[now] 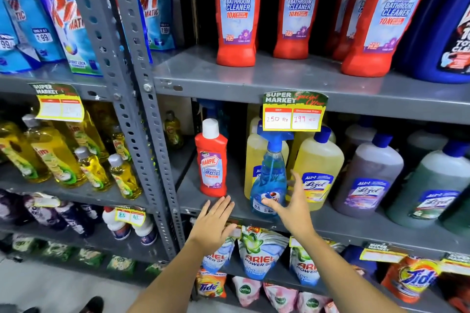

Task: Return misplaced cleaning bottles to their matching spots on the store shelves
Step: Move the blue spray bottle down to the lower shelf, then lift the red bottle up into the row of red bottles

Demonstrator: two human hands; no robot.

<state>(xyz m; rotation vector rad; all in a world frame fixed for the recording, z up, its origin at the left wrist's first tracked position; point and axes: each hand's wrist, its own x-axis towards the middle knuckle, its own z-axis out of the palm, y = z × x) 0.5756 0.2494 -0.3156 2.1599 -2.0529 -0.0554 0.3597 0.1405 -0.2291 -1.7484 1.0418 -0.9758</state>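
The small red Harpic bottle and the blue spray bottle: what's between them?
In the head view, only bare grey shelf separates the small red Harpic bottle from the blue spray bottle.

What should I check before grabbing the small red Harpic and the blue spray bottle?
1. Left hand open, empty: ok.
2. Right hand open, empty: ok.
3. Small Harpic upright, clear to grasp: ok.
4. Spray bottle upright, its front unobstructed: ok.
5. Free space among the large Harpic bottles on the top shelf: ok, gap at the left.
6. Matching spot for the spray bottle in view: cannot tell.
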